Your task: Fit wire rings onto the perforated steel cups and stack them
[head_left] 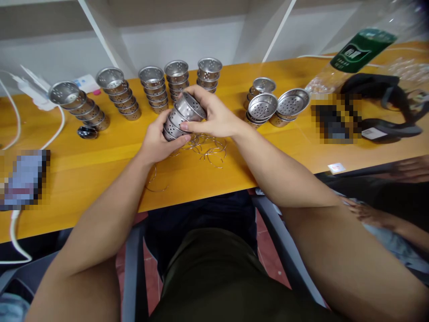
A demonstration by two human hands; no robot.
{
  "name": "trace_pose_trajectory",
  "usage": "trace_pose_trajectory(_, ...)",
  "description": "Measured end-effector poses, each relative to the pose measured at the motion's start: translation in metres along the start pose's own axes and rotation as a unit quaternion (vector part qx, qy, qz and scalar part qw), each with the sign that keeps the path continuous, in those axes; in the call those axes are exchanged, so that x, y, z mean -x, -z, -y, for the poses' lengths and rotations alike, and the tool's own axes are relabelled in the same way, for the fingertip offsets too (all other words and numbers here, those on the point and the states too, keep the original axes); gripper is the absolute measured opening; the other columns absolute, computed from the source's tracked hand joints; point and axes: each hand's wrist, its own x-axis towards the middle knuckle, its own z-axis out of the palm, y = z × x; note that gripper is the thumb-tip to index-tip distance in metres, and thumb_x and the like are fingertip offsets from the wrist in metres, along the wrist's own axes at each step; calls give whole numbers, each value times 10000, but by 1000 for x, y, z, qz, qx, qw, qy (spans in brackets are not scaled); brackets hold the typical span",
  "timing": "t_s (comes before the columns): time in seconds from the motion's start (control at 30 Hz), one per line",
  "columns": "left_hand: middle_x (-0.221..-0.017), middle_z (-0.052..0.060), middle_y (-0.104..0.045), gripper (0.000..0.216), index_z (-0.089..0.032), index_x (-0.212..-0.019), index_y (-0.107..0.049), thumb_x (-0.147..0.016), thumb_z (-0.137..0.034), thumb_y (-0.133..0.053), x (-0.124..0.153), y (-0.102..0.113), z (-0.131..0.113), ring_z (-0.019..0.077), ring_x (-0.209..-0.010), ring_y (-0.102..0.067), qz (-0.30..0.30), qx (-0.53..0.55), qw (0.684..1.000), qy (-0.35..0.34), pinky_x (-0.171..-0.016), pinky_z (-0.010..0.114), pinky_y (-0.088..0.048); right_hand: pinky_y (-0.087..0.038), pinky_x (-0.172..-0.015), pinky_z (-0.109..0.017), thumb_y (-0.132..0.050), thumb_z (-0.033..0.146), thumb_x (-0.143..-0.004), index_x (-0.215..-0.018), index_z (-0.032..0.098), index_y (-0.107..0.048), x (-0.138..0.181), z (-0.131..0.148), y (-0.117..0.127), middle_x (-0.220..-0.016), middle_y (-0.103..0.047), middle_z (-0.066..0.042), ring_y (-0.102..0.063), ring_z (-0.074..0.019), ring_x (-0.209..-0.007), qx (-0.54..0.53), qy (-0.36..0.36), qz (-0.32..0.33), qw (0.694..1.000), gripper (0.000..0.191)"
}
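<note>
A short stack of perforated metal cups (pixel 181 117) is tilted in the air between my hands, its wide rim facing right. My left hand (pixel 160 139) closes round the lower end of the stack. Fingers of my right hand (pixel 214 114) grip the upper cup near its rim, thumb on the side. Beneath my hands lie several thin curved wire pieces (pixel 212 150). Just behind stand nested cup stacks (pixel 176 78), and another leaning stack (pixel 80 105) is to the left.
More perforated cups (pixel 263 107) stand on the wooden table (pixel 110 174) to the right. A bottle with a green label (pixel 362 49) and a black strapped headset (pixel 385 107) are further right. At left are a phone (pixel 25 176) and white cables. Another person's hand (pixel 368 212) shows at lower right.
</note>
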Motion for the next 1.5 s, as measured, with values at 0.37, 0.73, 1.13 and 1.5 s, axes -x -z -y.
trace_pose_trajectory(0.37, -1621, 113, -775, 1163, -286, -1584, -598, -791, -1070, -928, -7, 31, 62, 373, -1510, -757, -142, -59, 987, 55, -1345, 679, -603, -544, -1269, -546, -991, 469, -876, -1296, 337, -481, 18, 0, 65, -1486, -717, -126, -642, -347, -1331, 239, -127, -233, 934, 673)
trace_pose_trajectory(0.73, -1534, 144, -793, 1233, -255, -1520, -694, -639, -1063, -996, -14, 33, 119, 434, -1464, -763, -215, -57, 973, 69, -1356, 747, -571, -531, -1227, -636, -995, 812, -802, -1337, 360, -564, 18, -23, 68, -1427, -765, -113, -605, -384, -1261, 218, -117, -235, 940, 823)
trace_pose_trajectory(1.13, -1683, 159, -725, 1222, -212, -1674, -496, -849, -992, -947, -10, 38, 133, 342, -1560, -740, -209, -77, 972, 69, -1343, 663, -599, -513, -1402, -744, -898, 870, -945, -1701, 371, -525, 20, -9, 58, -1640, -704, -162, -618, -491, -1564, 261, -166, -182, 934, 980)
trace_pose_trajectory(1.5, -1901, 161, -508, 1287, -368, -1820, -415, -845, -979, -993, -11, 29, 32, 509, -1851, -439, -122, -88, 986, -74, -1547, 769, -407, -541, -1384, -676, -932, 1035, -828, -1604, 333, -591, 18, 2, 10, -1623, -749, -185, -678, -487, -1539, 177, -107, -119, 971, 1101)
